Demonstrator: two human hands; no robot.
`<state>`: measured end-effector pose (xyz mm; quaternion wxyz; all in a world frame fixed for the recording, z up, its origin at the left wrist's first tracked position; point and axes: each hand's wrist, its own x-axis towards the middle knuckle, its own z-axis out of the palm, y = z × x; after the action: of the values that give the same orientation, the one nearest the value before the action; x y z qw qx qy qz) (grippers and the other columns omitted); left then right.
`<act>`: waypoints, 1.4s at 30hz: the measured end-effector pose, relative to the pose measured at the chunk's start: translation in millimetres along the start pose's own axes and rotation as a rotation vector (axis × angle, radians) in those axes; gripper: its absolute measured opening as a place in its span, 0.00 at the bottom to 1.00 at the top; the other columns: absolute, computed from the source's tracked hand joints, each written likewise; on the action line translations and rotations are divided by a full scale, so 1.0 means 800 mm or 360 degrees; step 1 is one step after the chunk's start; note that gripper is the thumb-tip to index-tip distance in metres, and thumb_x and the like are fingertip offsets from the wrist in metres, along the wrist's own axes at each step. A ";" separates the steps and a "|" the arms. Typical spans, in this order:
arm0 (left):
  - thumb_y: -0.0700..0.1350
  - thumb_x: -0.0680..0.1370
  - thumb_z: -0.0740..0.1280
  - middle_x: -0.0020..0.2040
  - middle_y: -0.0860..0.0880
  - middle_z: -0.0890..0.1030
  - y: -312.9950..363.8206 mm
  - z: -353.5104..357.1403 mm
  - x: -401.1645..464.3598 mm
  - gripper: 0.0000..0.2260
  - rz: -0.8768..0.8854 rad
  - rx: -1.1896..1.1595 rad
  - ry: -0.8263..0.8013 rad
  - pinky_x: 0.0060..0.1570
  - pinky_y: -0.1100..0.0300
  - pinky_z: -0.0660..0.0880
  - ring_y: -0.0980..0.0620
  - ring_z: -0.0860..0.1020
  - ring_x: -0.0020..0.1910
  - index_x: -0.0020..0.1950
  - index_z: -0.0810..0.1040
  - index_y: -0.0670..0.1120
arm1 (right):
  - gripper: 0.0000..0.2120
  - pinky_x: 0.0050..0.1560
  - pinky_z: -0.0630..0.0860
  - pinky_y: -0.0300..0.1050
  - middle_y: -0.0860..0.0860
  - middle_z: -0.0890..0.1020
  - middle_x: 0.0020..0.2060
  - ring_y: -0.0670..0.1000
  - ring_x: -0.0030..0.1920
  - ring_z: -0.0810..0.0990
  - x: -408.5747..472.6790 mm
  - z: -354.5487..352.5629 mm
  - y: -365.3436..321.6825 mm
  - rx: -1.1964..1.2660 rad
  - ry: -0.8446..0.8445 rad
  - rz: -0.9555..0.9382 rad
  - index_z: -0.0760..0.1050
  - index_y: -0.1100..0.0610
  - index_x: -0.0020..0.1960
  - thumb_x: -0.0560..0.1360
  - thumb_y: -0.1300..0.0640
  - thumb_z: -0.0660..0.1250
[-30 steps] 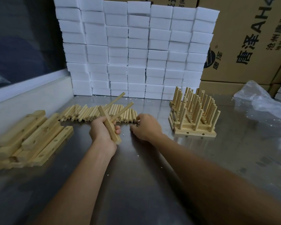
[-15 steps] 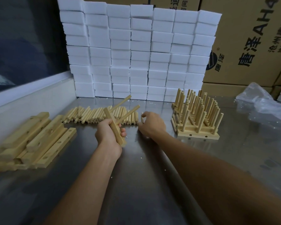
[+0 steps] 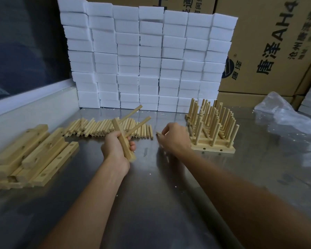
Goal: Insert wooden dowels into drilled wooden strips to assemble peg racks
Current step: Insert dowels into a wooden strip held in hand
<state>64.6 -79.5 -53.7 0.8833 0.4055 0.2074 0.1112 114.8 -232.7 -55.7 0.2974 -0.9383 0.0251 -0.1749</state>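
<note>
The right hand (image 3: 174, 136) has lifted off the dowel row (image 3: 104, 129), fingers pinching one dowel (image 3: 158, 133). The left hand (image 3: 115, 146) grips a strip (image 3: 123, 140) bearing two dowels, over the table (image 3: 151, 194). Boxes (image 3: 269, 47) behind read "AH" and "唐泽".

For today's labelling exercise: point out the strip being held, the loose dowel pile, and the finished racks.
held strip (image 3: 126, 150), head view, lower half.
loose dowel pile (image 3: 97, 129), head view, middle.
finished racks (image 3: 214, 150), head view, front base strip.

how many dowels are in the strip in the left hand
Two dowels stand in the strip the left hand grips; its lower end shows none.
</note>
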 end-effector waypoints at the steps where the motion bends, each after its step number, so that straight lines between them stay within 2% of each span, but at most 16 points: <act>1: 0.40 0.78 0.61 0.34 0.44 0.75 -0.001 0.001 0.000 0.07 0.0002 -0.0005 -0.0007 0.20 0.64 0.69 0.51 0.73 0.22 0.49 0.76 0.37 | 0.04 0.45 0.80 0.48 0.51 0.84 0.43 0.51 0.43 0.82 -0.005 -0.007 0.002 0.0080 0.0026 0.0006 0.79 0.53 0.48 0.74 0.56 0.70; 4: 0.43 0.81 0.62 0.34 0.45 0.74 -0.003 0.004 0.000 0.08 0.0014 -0.0006 -0.0049 0.21 0.65 0.70 0.53 0.73 0.21 0.51 0.76 0.38 | 0.09 0.41 0.81 0.47 0.49 0.84 0.40 0.48 0.37 0.81 -0.020 -0.030 0.010 0.0336 0.0052 0.0020 0.81 0.56 0.53 0.75 0.56 0.67; 7: 0.48 0.83 0.63 0.34 0.46 0.75 -0.007 0.006 0.000 0.11 0.0043 0.0064 -0.0066 0.20 0.65 0.69 0.53 0.72 0.21 0.49 0.77 0.40 | 0.09 0.35 0.78 0.47 0.51 0.83 0.35 0.48 0.32 0.78 -0.035 -0.047 0.017 0.0723 -0.0050 0.0155 0.83 0.60 0.49 0.76 0.60 0.64; 9: 0.50 0.83 0.62 0.34 0.46 0.75 -0.010 0.008 -0.002 0.12 0.0045 0.0103 -0.0077 0.19 0.66 0.67 0.53 0.71 0.21 0.48 0.76 0.41 | 0.09 0.32 0.75 0.42 0.52 0.84 0.36 0.45 0.30 0.78 -0.047 -0.055 0.020 0.1099 -0.0153 0.0319 0.83 0.59 0.46 0.78 0.61 0.64; 13: 0.51 0.80 0.67 0.34 0.48 0.74 -0.008 0.010 -0.009 0.11 -0.0044 0.0024 -0.0286 0.17 0.66 0.62 0.55 0.69 0.23 0.54 0.75 0.44 | 0.10 0.33 0.73 0.39 0.51 0.84 0.35 0.44 0.29 0.77 -0.067 -0.062 0.020 0.1466 -0.0276 0.0328 0.83 0.59 0.45 0.79 0.62 0.63; 16: 0.43 0.74 0.74 0.36 0.47 0.77 -0.010 0.011 -0.019 0.14 0.0019 0.0081 -0.0430 0.17 0.68 0.61 0.56 0.70 0.26 0.57 0.77 0.41 | 0.10 0.32 0.73 0.38 0.51 0.83 0.32 0.44 0.28 0.76 -0.078 -0.061 0.013 0.1470 -0.0259 0.0247 0.83 0.58 0.43 0.78 0.64 0.63; 21: 0.33 0.73 0.73 0.36 0.46 0.81 -0.015 0.012 -0.024 0.14 0.0116 0.0183 -0.0422 0.19 0.69 0.63 0.56 0.76 0.28 0.57 0.76 0.37 | 0.09 0.34 0.74 0.36 0.52 0.83 0.35 0.43 0.29 0.77 -0.087 -0.058 0.005 0.1323 -0.0195 0.0144 0.83 0.61 0.47 0.76 0.66 0.64; 26: 0.33 0.74 0.72 0.35 0.47 0.82 -0.020 0.011 -0.020 0.08 0.0151 0.0224 -0.0434 0.18 0.68 0.63 0.56 0.78 0.27 0.50 0.77 0.39 | 0.04 0.34 0.74 0.33 0.50 0.82 0.34 0.41 0.30 0.77 -0.088 -0.059 0.010 0.1348 -0.0191 0.0021 0.83 0.59 0.47 0.75 0.63 0.70; 29: 0.32 0.73 0.72 0.33 0.47 0.81 -0.023 0.012 -0.020 0.08 0.0136 0.0238 -0.0433 0.18 0.68 0.62 0.56 0.78 0.26 0.47 0.76 0.41 | 0.04 0.34 0.75 0.38 0.49 0.82 0.32 0.44 0.32 0.78 -0.088 -0.059 0.008 0.1610 -0.0173 -0.0052 0.83 0.61 0.46 0.76 0.61 0.72; 32: 0.32 0.72 0.73 0.32 0.48 0.82 -0.028 0.015 -0.024 0.09 0.0079 0.0272 -0.0504 0.18 0.67 0.62 0.55 0.78 0.26 0.47 0.76 0.40 | 0.07 0.36 0.75 0.37 0.46 0.82 0.33 0.43 0.35 0.80 -0.086 -0.058 0.005 0.1723 -0.0079 -0.0088 0.82 0.57 0.45 0.78 0.55 0.69; 35: 0.32 0.72 0.73 0.34 0.46 0.82 -0.029 0.018 -0.024 0.07 0.0034 0.0288 -0.0536 0.18 0.67 0.63 0.54 0.77 0.26 0.46 0.78 0.40 | 0.11 0.40 0.77 0.35 0.48 0.82 0.36 0.44 0.40 0.80 -0.083 -0.059 0.006 0.1695 0.0043 -0.0130 0.80 0.57 0.45 0.82 0.55 0.63; 38: 0.32 0.73 0.72 0.32 0.46 0.79 -0.028 0.017 -0.021 0.05 0.0003 0.0279 -0.0498 0.19 0.67 0.63 0.54 0.75 0.25 0.46 0.78 0.38 | 0.10 0.42 0.78 0.40 0.49 0.81 0.33 0.48 0.38 0.80 -0.081 -0.062 0.007 0.1771 0.0022 -0.0113 0.78 0.58 0.51 0.84 0.57 0.58; 40: 0.33 0.74 0.71 0.30 0.47 0.76 -0.027 0.017 -0.021 0.04 -0.0035 0.0256 -0.0479 0.18 0.67 0.63 0.55 0.73 0.24 0.45 0.77 0.38 | 0.09 0.36 0.75 0.42 0.45 0.75 0.28 0.46 0.33 0.75 -0.083 -0.061 0.006 0.1689 0.0020 -0.0125 0.76 0.55 0.57 0.84 0.57 0.57; 42: 0.35 0.76 0.70 0.29 0.47 0.74 -0.025 0.017 -0.020 0.04 -0.0071 0.0228 -0.0455 0.18 0.67 0.64 0.55 0.72 0.23 0.43 0.76 0.38 | 0.10 0.33 0.71 0.43 0.43 0.70 0.29 0.44 0.31 0.69 -0.084 -0.060 0.006 0.1507 0.0058 -0.0153 0.74 0.52 0.61 0.84 0.55 0.56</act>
<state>57.1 -107.8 -56.4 0.8749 0.4744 0.0959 0.0175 35.7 -253.0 -43.1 0.6834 -0.6964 -0.0958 -0.1970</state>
